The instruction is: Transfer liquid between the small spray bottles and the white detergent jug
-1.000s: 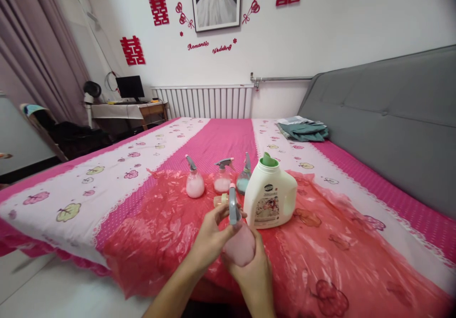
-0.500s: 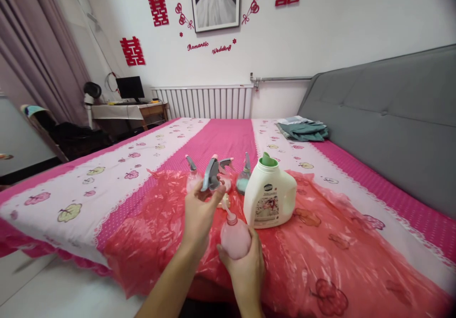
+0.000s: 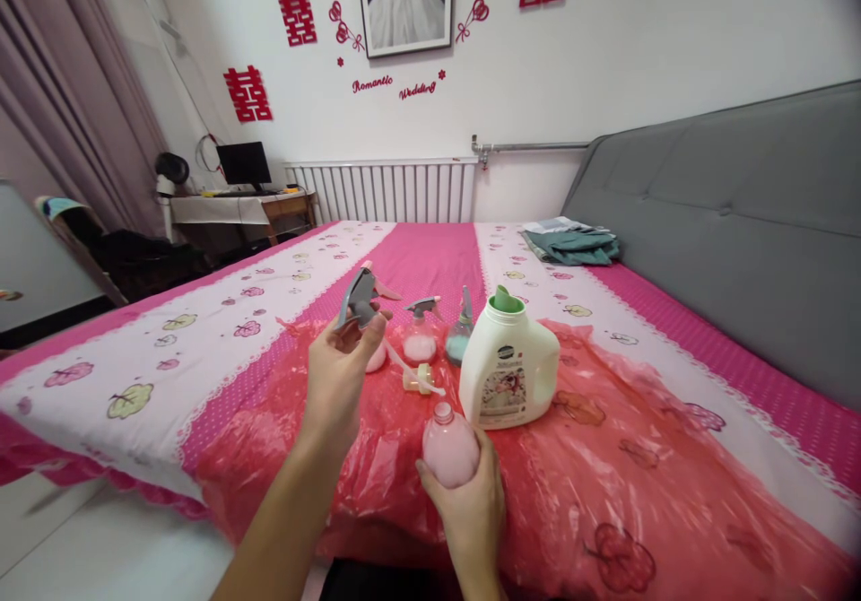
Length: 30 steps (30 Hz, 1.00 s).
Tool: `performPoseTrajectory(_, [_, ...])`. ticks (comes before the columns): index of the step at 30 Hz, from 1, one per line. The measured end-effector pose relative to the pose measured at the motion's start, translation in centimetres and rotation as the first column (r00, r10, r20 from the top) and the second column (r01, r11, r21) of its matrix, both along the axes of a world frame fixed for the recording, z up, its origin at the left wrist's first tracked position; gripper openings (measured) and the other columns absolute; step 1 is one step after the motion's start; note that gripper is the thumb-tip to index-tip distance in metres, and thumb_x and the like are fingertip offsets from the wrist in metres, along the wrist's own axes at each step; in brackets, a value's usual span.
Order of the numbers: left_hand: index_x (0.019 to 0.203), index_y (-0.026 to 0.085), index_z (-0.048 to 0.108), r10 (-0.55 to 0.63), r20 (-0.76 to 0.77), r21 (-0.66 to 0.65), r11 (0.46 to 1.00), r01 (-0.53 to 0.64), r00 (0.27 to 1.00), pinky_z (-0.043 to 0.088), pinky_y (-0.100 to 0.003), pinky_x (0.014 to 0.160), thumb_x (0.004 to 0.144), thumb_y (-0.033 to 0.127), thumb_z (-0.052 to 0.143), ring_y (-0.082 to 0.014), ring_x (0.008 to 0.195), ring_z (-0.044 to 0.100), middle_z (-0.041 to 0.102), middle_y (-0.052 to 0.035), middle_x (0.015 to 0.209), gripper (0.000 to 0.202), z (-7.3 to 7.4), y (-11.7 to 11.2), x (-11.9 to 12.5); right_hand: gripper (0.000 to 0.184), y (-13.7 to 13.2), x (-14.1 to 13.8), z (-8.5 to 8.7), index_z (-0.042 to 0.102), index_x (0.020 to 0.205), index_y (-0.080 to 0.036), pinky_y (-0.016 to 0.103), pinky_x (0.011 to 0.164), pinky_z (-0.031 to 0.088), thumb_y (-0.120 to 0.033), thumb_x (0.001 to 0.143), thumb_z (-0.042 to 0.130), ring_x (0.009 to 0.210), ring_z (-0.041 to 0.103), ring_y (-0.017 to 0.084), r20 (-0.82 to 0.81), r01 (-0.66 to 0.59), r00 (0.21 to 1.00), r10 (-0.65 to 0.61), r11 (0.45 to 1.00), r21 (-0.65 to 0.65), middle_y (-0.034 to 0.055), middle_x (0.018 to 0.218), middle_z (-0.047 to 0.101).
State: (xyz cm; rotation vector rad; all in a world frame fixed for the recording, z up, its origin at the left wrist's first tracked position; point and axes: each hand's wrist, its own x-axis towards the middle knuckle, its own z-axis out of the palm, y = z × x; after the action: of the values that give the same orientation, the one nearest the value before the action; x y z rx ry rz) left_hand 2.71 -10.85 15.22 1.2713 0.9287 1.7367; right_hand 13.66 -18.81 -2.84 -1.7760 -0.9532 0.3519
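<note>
My left hand (image 3: 343,359) is closed around a grey and pink spray trigger head (image 3: 363,300). Its pale dip tube (image 3: 410,370) slants down to the right, and the tip hangs just above the bottle mouth, clear of it. My right hand (image 3: 471,484) grips a round spray bottle (image 3: 449,448) of pink liquid, uncapped and close to upright. Right of it stands a cream detergent jug (image 3: 501,377) with a green piece in its mouth. Behind the tube lies a small cream-yellow piece (image 3: 418,378), whose kind I cannot make out.
Behind my hands stand a pink-filled spray bottle (image 3: 420,341) and a teal-filled spray bottle (image 3: 459,341); another pink one is partly hidden by my left hand. Red plastic sheeting (image 3: 282,439) covers the bed's near part. Folded clothes (image 3: 571,244) lie by the grey headboard (image 3: 726,197).
My left hand has moved left and up with the trigger head, drawing the dip tube out of the bottle. The bottle in my right hand has shifted slightly right.
</note>
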Motion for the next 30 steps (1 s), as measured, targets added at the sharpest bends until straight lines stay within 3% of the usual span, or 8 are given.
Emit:
performPoseTrajectory(6, [0.101,0.015,0.078,-0.006,0.105,-0.056,0.998,0.012,0.994,0.047,-0.026,0.083,0.065,0.057,0.097,-0.0188,0.095,0.066,0.077,-0.0098,0.105,0.059,-0.7,0.9,-1.3,0.079,0.1,0.2,-0.3,0.058,0.131,-0.011,0.049,0.096,0.055,-0.049,0.067,0.083,0.114,0.070,0.042,-0.005,0.003,1.000,-0.003,1.000,0.016,0.0249,0.130,0.070])
performPoseTrajectory(9, [0.096,0.016,0.076,-0.022,0.293,-0.197,0.977,0.083,0.956,0.046,-0.023,0.073,0.063,0.050,0.101,-0.0154,0.088,0.064,0.077,-0.0065,0.105,0.053,-1.1,1.4,-2.4,0.080,0.1,0.3,-0.5,0.058,0.133,-0.012,0.049,0.095,0.055,-0.052,0.067,0.081,0.114,0.070,0.042,-0.007,0.006,1.000,-0.006,1.000,0.025,0.0242,0.130,0.070])
performPoseTrajectory(11, [0.095,0.019,0.074,0.027,0.426,-0.315,0.941,0.120,0.904,0.046,-0.022,0.069,0.076,0.040,0.095,-0.0131,0.085,0.065,0.077,-0.0030,0.104,0.035,-1.5,1.7,-3.3,0.082,0.1,0.4,-0.7,0.058,0.133,-0.012,0.049,0.094,0.055,-0.056,0.068,0.080,0.113,0.069,0.042,-0.012,0.010,1.000,-0.010,0.999,0.031,0.0243,0.129,0.071])
performPoseTrajectory(13, [0.094,0.020,0.072,0.100,0.481,-0.406,0.906,0.121,0.871,0.045,-0.022,0.066,0.097,0.030,0.077,-0.0102,0.080,0.065,0.077,-0.0008,0.103,0.011,-2.4,2.1,-4.5,0.084,0.0,0.7,-0.9,0.058,0.132,-0.012,0.050,0.093,0.055,-0.060,0.067,0.079,0.112,0.070,0.043,-0.023,0.019,1.000,-0.018,0.999,0.036,0.0248,0.128,0.071])
performPoseTrajectory(15, [0.090,0.019,0.070,0.159,0.481,-0.463,0.881,0.096,0.862,0.043,-0.021,0.062,0.108,0.024,0.058,-0.0079,0.072,0.064,0.076,-0.0002,0.101,0.022,-3.7,2.5,-5.7,0.086,-0.1,1.0,-1.2,0.059,0.131,-0.011,0.050,0.092,0.056,-0.062,0.065,0.079,0.111,0.070,0.043,-0.037,0.025,0.999,-0.024,0.999,0.040,0.0254,0.127,0.071])
performPoseTrajectory(17, [0.084,0.018,0.066,0.220,0.472,-0.509,0.859,0.060,0.854,0.041,-0.021,0.058,0.110,0.021,0.052,-0.0068,0.066,0.062,0.076,0.0000,0.099,0.030,-5.5,3.0,-7.0,0.087,-0.3,1.3,-1.4,0.059,0.131,-0.012,0.051,0.091,0.056,-0.063,0.064,0.080,0.110,0.071,0.043,-0.049,0.027,0.998,-0.025,0.999,0.040,0.0253,0.126,0.072])
performPoseTrajectory(24, [0.095,0.014,0.064,0.406,0.364,-0.539,0.826,-0.165,0.838,0.042,-0.018,0.052,0.104,0.025,0.065,-0.0079,0.058,0.057,0.069,0.0003,0.089,0.014,-12.4,4.9,-9.8,0.089,-1.2,1.9,-1.2,0.061,0.129,-0.013,0.053,0.090,0.056,-0.067,0.060,0.079,0.109,0.071,0.046,-0.059,0.035,0.998,-0.033,0.999,0.028,0.0247,0.122,0.074])
performPoseTrajectory(30, [0.105,0.012,0.064,0.436,0.281,-0.538,0.809,-0.236,0.855,0.044,-0.017,0.050,0.105,0.023,0.063,-0.0076,0.059,0.054,0.065,-0.0008,0.091,0.011,-15.2,6.3,-10.2,0.089,-1.3,2.6,-0.4,0.061,0.127,-0.014,0.052,0.092,0.056,-0.067,0.058,0.080,0.110,0.071,0.044,-0.093,0.034,0.995,-0.028,0.998,0.061,0.0237,0.123,0.073])
